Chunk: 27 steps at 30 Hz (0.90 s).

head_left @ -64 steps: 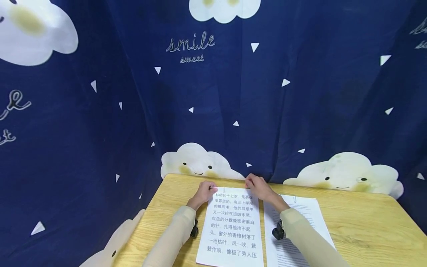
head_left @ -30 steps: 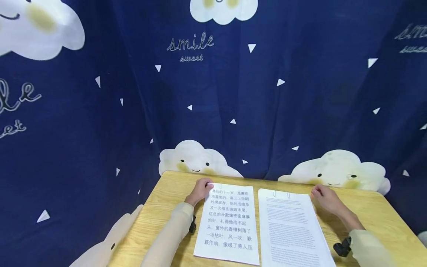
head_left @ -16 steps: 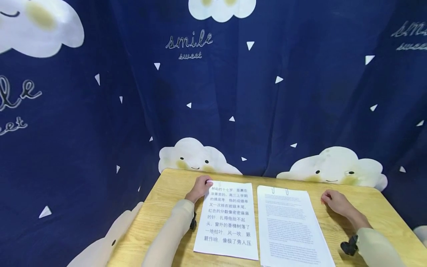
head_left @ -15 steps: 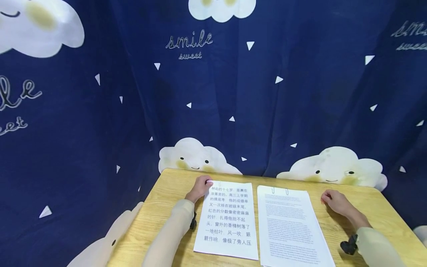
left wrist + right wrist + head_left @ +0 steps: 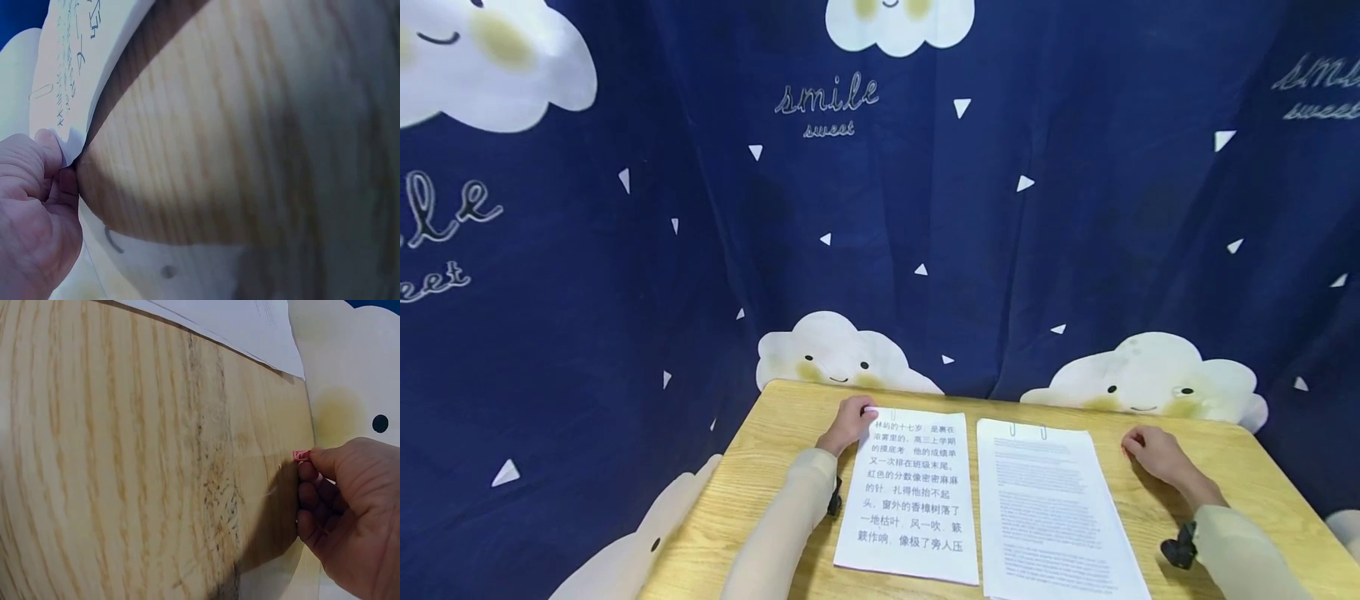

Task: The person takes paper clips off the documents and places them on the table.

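Head view: your left hand pinches the large-print sheet's top corner; your right hand pinches a small pink paper clip on the tabletop.

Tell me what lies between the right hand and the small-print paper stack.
Only bare wooden table, seen in the head view, separates the right hand from the small-print white paper stack.

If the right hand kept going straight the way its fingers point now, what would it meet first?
The right hand rests on the table with fingers pointing left, toward the clipped stack of small-print pages. Only bare wood lies between, so it would probably meet that stack's right edge first.
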Motion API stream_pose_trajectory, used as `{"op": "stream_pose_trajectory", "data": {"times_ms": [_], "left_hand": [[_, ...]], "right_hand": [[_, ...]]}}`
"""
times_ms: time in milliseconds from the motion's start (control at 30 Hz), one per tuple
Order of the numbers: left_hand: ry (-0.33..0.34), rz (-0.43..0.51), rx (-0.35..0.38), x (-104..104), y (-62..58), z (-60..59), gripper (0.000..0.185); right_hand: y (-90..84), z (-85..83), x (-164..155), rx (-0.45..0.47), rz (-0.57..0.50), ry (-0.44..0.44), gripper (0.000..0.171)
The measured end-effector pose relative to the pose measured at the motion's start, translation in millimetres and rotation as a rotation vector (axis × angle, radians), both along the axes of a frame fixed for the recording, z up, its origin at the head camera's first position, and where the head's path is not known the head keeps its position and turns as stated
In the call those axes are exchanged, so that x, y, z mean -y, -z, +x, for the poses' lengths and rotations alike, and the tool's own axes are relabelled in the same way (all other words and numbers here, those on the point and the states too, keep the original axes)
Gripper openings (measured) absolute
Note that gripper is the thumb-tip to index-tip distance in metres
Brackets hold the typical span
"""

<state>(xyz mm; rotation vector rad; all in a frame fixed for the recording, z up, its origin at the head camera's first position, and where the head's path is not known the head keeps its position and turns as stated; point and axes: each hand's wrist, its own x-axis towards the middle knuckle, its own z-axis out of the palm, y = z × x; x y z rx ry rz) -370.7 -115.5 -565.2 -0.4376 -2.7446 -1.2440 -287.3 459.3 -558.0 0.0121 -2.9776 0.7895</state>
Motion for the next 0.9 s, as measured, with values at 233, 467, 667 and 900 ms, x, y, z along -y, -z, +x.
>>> {"op": "stream_pose_trajectory", "data": {"times_ms": [233,467,667,900], "left_hand": [[0.0,0.0,0.007,0,-0.4,0.1,0.01],[-0.009,0.021,-0.016,0,0.4,-0.3,0.01],[0.0,0.055,-0.009,1,2.5,1.5,0.01],[0.01,0.05,-0.014,0,2.3,1.9,0.01]], "right_hand": [[1.9,-0.5,1,0.005,-0.016,0.033,0.017],[-0.6,-1.9,0,-0.02,-0.005,0.015,0.015],[-1.4,-1.1,10,-0.096,0.022,0.021,0.015],[-12.0,-5.8,66,-0.363,-0.031,-0.062,0.013]]}}
